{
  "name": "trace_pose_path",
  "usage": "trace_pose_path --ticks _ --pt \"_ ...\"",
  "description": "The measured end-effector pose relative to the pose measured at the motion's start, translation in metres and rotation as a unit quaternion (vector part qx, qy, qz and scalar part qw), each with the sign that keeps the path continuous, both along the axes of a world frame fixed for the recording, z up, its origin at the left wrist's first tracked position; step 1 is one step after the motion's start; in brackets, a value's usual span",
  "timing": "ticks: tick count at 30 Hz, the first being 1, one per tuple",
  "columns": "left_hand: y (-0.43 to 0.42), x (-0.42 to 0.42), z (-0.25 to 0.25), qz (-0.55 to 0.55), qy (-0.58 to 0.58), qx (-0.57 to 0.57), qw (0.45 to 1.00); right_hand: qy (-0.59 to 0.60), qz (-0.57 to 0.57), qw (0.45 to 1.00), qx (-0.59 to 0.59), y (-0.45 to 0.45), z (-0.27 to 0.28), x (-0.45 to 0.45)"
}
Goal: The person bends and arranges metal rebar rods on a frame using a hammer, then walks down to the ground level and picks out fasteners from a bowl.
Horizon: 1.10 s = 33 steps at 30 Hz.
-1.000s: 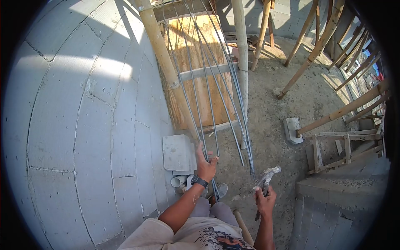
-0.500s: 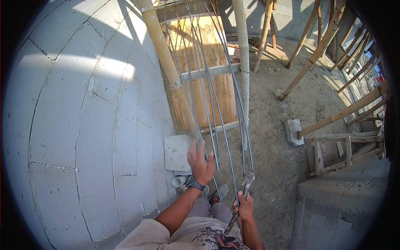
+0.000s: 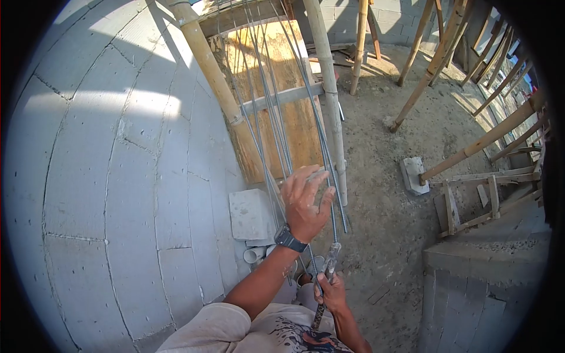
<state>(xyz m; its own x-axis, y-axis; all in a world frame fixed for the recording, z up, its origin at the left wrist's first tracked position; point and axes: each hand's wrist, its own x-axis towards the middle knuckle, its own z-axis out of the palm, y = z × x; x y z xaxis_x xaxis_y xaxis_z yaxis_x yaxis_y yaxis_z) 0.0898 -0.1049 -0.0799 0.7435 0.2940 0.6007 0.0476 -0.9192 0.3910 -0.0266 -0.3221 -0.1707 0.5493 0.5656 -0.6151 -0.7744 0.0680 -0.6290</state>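
Several rods [image 3: 322, 134] partly behind hands [image 3: 305, 203]

The block wall [image 3: 129, 176] stands at left. Right of its far part, a bamboo ladder [image 3: 331, 88] lies over or before a wooden panel [image 3: 300, 129]; steel bars [image 3: 275, 117] extend across both toward the near side. A concrete block [image 3: 252, 215] sits beside the wall, with a pipe [image 3: 253, 255] just nearer. Bamboo poles [image 3: 438, 65] stand at far right.
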Motion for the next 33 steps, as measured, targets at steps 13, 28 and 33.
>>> trace_pose_path --ticks 13,28,33 --pt "0.009 0.005 -0.091 0.008 0.090 -0.513 0.854 0.059 -0.052 0.995 0.053 -0.072 -0.005 0.055" --pt "-0.004 0.026 -0.047 -0.080 0.056 -0.609 0.787 0.122 -0.045 0.976 0.175 -0.036 0.057 0.085" --pt "0.006 0.018 -0.067 0.117 -0.028 -0.285 0.951 0.116 -0.047 0.980 0.153 -0.027 0.044 0.110"
